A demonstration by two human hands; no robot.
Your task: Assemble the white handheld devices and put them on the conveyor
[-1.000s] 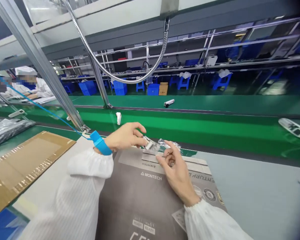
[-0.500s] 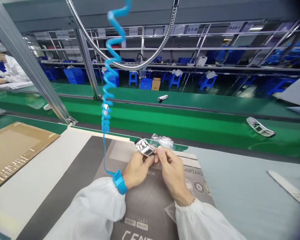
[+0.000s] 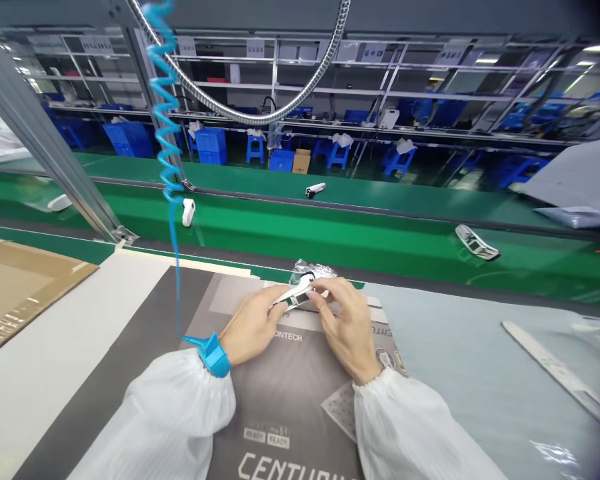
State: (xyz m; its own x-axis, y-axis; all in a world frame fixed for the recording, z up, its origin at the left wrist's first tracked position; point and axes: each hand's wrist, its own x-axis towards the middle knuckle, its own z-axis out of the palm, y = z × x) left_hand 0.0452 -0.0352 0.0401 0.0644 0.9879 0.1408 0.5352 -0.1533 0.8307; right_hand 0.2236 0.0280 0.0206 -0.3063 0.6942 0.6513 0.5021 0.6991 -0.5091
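Here we are at a table [image 3: 440,347] whose right-hand side is a smooth grey-blue surface, with a glossy bright-green strip [image 3: 280,235] running across behind it. Beyond, the room stretches out: long metal shelving [image 3: 325,90], blue stools [image 3: 337,157] and blue bins [image 3: 213,145] beneath.

Now the lettering! Dark grey printed cardboard [image 3: 290,387] lies in front of the person, reading "ONTECH" beside the left hand [image 3: 253,327], "READY" in a pale box lower down, and large "CENTURI" at the bottom, its end cut off by the right sleeve [image 3: 405,420].

And the main item: a slim white device [image 3: 298,291], tilted above the cardboard's far edge, green and dark parts showing inside its shell. Left fingers grip its near end; the right hand [image 3: 347,320] has thumb and fingertips pinched on the other.

Crinkled clear plastic [image 3: 314,269] glints just behind. A blue wrist strap [image 3: 215,355] runs up to a springy coiled cord [image 3: 167,113], while a ribbed metal hose [image 3: 260,120] loops overhead. Plain brown cardboard [image 3: 30,287] lies at far left.
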